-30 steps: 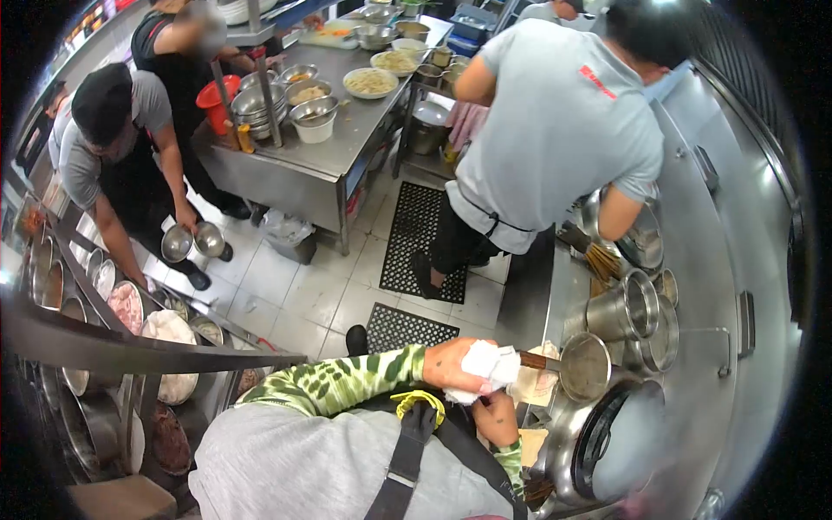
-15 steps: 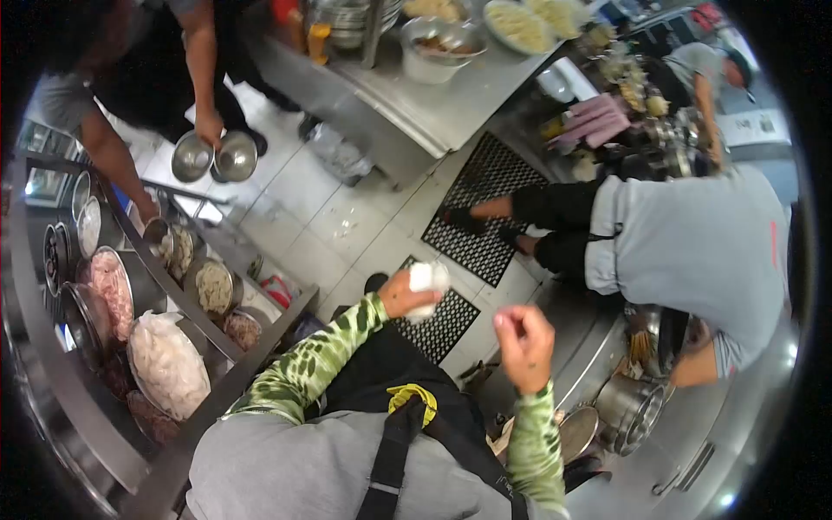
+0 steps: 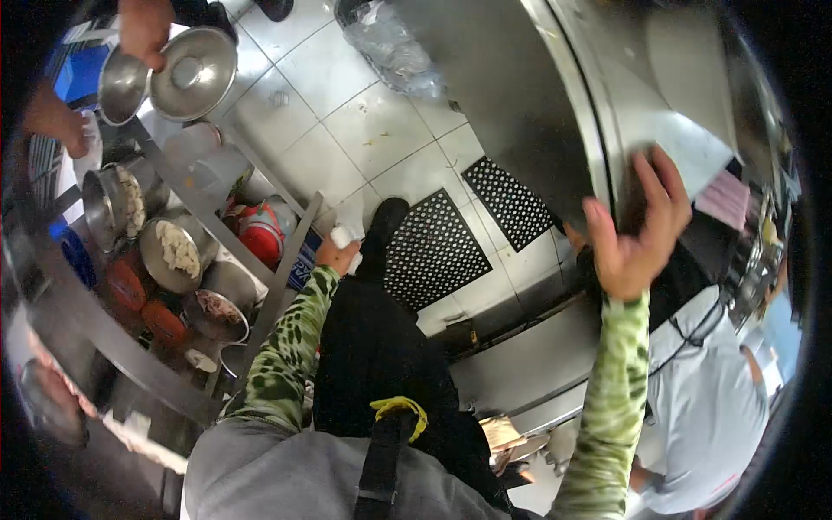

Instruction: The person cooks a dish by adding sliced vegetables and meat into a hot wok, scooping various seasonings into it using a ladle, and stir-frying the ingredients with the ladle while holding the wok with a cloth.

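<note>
My left hand [image 3: 338, 257] is closed round a crumpled white cloth [image 3: 347, 236], low beside the corner of the metal rack on the left. My right hand [image 3: 639, 227] is raised with its fingers spread and nothing in it, in front of the edge of the steel table [image 3: 555, 113]. Whether its fingertips touch the table I cannot tell. Green patterned sleeves cover both my forearms.
Left, a metal rack [image 3: 156, 347] holds several bowls of food, one with pale pieces [image 3: 178, 251]. A co-worker's hand holds two metal bowls [image 3: 192, 74] at upper left. Another person [image 3: 706, 407] is at lower right. Black mats [image 3: 433, 251] lie on the tiles.
The view has turned and moved nearer the steel table. My hands have parted; the left keeps the white cloth, and the right has opened and reached forward to the right.
</note>
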Demonstrator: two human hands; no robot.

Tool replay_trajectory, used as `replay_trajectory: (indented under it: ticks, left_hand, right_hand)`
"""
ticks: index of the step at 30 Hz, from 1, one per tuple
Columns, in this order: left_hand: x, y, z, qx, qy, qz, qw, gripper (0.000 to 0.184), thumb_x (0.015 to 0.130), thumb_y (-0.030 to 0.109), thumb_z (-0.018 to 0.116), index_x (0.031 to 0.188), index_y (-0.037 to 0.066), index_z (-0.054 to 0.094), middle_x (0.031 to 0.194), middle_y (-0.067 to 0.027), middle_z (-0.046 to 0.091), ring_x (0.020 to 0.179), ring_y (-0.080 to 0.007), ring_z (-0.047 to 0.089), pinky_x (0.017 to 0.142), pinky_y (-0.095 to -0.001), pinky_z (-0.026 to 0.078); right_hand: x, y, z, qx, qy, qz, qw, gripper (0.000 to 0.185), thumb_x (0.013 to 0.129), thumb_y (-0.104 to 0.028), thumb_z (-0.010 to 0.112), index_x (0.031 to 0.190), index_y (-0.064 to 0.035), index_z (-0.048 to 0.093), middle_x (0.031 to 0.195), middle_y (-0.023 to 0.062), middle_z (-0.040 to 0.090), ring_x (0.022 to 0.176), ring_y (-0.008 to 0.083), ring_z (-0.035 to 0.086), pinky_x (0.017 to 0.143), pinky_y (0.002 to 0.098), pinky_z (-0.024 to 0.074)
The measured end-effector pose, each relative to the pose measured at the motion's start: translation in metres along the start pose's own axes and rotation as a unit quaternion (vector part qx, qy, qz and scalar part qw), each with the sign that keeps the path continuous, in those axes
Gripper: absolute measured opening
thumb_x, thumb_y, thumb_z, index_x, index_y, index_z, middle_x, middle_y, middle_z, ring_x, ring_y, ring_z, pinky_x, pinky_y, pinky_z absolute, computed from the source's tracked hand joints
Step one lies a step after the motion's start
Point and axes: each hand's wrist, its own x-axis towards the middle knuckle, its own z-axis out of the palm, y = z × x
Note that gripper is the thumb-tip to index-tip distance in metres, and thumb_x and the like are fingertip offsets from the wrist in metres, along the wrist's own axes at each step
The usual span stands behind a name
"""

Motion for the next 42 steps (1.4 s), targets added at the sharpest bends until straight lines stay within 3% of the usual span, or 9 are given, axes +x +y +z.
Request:
replay_trajectory:
  ticks: [8, 12, 24, 27, 30, 31, 32, 36, 42]
  left_hand:
    - [0.045, -0.157, 0.063, 0.023, -0.024, -0.034, 0.999, 0.096, 0.079, 0.054, 0.069, 0.145, -0.002, 0.028, 0.144, -0.0246, 0.039, 0.128, -0.0397, 0.043, 0.104, -0.0473, 0.041]
    - [0.016, -0.058, 0.043, 0.079, -0.019, -0.297, 0.951, 0.100, 0.080, 0.058, 0.066, 0.148, 0.000, 0.022, 0.148, -0.0235, 0.032, 0.134, -0.0407, 0.035, 0.108, -0.0474, 0.036]
    - [0.019, 0.017, 0.051, 0.142, 0.016, -0.010, 0.990, 0.072, 0.074, 0.050, 0.073, 0.120, -0.002, 0.054, 0.108, -0.0193, 0.065, 0.100, -0.0343, 0.063, 0.087, -0.0424, 0.049]
    - [-0.001, 0.044, 0.041, -0.012, -0.133, -0.009, 0.991, 0.061, 0.074, 0.041, 0.076, 0.113, -0.002, 0.059, 0.103, -0.0173, 0.066, 0.096, -0.0300, 0.063, 0.084, -0.0411, 0.049]
    - [-0.077, 0.152, 0.001, 0.202, -0.208, 0.109, 0.951, 0.054, 0.074, 0.037, 0.075, 0.107, -0.003, 0.060, 0.100, -0.0185, 0.067, 0.092, -0.0320, 0.063, 0.083, -0.0408, 0.049]
    - [-0.054, 0.123, 0.002, 0.163, -0.232, 0.146, 0.948, 0.053, 0.074, 0.036, 0.075, 0.104, -0.005, 0.061, 0.100, -0.0206, 0.067, 0.093, -0.0344, 0.062, 0.084, -0.0416, 0.048]
    - [-0.044, 0.110, -0.001, 0.158, -0.222, 0.180, 0.945, 0.050, 0.074, 0.034, 0.075, 0.102, -0.005, 0.062, 0.097, -0.0186, 0.067, 0.090, -0.0296, 0.063, 0.080, -0.0399, 0.049]
    - [-0.120, 0.175, -0.003, 0.053, -0.394, 0.153, 0.905, 0.026, 0.078, 0.016, 0.070, 0.097, 0.001, 0.062, 0.087, -0.0080, 0.065, 0.073, -0.0197, 0.063, 0.064, -0.0345, 0.051]
    - [-0.323, 0.272, 0.058, 0.141, -0.611, 0.133, 0.767, 0.053, 0.079, 0.020, 0.064, 0.123, -0.005, 0.048, 0.095, -0.0186, 0.065, 0.076, -0.0301, 0.067, 0.065, -0.0419, 0.058]
  right_hand:
    - [-0.007, 0.020, -0.003, -0.065, -0.089, -0.006, 0.994, 0.081, 0.078, -0.064, 0.063, 0.132, -0.0050, 0.051, 0.134, 0.0257, 0.045, 0.124, 0.0411, 0.042, 0.103, 0.0534, 0.0318]
    - [-0.010, 0.015, -0.003, -0.045, -0.093, 0.007, 0.995, 0.076, 0.078, -0.063, 0.062, 0.132, -0.0106, 0.052, 0.135, 0.0250, 0.044, 0.123, 0.0410, 0.040, 0.104, 0.0564, 0.0288]
    - [0.008, 0.002, 0.004, 0.003, -0.011, -0.044, 0.999, 0.061, 0.070, -0.044, 0.077, 0.114, -0.0051, 0.062, 0.121, 0.0214, 0.054, 0.108, 0.0384, 0.052, 0.091, 0.0478, 0.0410]
    - [-0.002, 0.002, 0.005, 0.063, 0.045, -0.030, 0.997, 0.056, 0.075, -0.043, 0.073, 0.113, -0.0023, 0.062, 0.122, 0.0248, 0.053, 0.109, 0.0403, 0.051, 0.094, 0.0494, 0.0420]
    - [-0.028, -0.029, 0.000, 0.102, 0.005, 0.030, 0.994, 0.046, 0.081, -0.036, 0.067, 0.112, -0.0021, 0.064, 0.122, 0.0258, 0.055, 0.112, 0.0404, 0.051, 0.095, 0.0493, 0.0413]
    - [-0.039, -0.065, -0.048, 0.108, -0.166, 0.075, 0.977, 0.046, 0.083, -0.035, 0.063, 0.116, -0.0029, 0.061, 0.122, 0.0229, 0.054, 0.113, 0.0385, 0.051, 0.095, 0.0484, 0.0416]
    - [-0.086, -0.086, -0.022, 0.125, 0.061, 0.040, 0.989, 0.048, 0.084, -0.033, 0.063, 0.122, -0.0043, 0.056, 0.123, 0.0211, 0.052, 0.114, 0.0369, 0.050, 0.095, 0.0480, 0.0414]
    - [-0.255, -0.170, -0.080, 0.280, 0.085, 0.214, 0.932, 0.041, 0.086, -0.023, 0.064, 0.121, -0.0035, 0.055, 0.118, 0.0172, 0.052, 0.111, 0.0341, 0.052, 0.093, 0.0416, 0.0447]
    - [-0.504, -0.272, -0.210, 0.167, 0.266, 0.481, 0.819, 0.015, 0.087, -0.009, 0.056, 0.100, -0.0046, 0.061, 0.090, 0.0135, 0.061, 0.083, 0.0303, 0.060, 0.074, 0.0396, 0.0495]
